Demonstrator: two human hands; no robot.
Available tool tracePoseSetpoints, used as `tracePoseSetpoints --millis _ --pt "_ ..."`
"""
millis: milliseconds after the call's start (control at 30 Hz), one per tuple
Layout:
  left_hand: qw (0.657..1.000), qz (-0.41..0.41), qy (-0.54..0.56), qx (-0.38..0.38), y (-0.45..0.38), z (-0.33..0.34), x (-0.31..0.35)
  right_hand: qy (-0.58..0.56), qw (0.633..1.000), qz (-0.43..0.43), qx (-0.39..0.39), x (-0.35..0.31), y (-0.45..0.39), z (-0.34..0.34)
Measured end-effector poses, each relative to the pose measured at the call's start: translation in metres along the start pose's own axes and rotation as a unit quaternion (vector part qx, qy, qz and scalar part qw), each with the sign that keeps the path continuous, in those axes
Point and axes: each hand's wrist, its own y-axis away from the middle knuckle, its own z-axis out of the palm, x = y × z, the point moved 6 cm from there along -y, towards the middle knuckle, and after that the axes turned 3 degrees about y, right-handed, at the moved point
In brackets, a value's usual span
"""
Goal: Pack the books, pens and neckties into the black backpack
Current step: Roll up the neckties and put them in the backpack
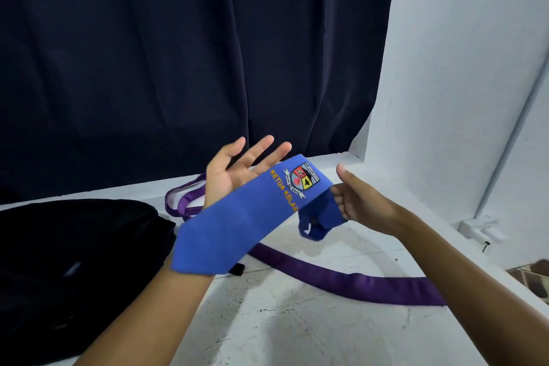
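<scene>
Lying flat across the spread, upturned left hand [234, 171], the blue tie [243, 217] hung pointed-end down while the right hand [356, 202] pinched its narrow end. A purple tie [341, 279] curved on the rough white ledge [297, 330] at 5 o'clock; the soft black backpack [74, 246] sat at 9 o'clock.

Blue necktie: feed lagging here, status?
Left hand open under blue necktie. Right hand pinches its narrow end. Purple necktie on floor. Backpack unobstructed.

Dim, bluish light; soft blur, wide-angle bending.
</scene>
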Motion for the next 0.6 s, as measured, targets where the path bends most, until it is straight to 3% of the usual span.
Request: tracePoseSetpoints --millis 100,267,367,467,600 --pt "0.999 0.001 0.034 -0.019 -0.005 -0.011 -0.003 -0.047 0.999 0.016 -0.013 0.003 0.002 0.004" --pt "0.999 -0.011 0.037 0.007 -0.013 -0.046 -0.017 -0.074 0.990 -0.065 0.097 -0.017 0.003 -0.014" --pt "0.978 -0.040 -0.184 0.085 -0.017 -0.070 -0.029 -0.195 0.970 -0.107 0.094 -0.041 0.010 -0.017" --pt "0.898 0.026 -0.423 0.121 -0.025 -0.075 -0.036 -0.273 0.954 -0.119 0.036 -0.063 0.013 -0.007" --pt "0.862 0.130 -0.488 0.050 -0.039 -0.041 -0.050 -0.327 0.935 -0.133 -0.023 -0.088 0.015 0.014"
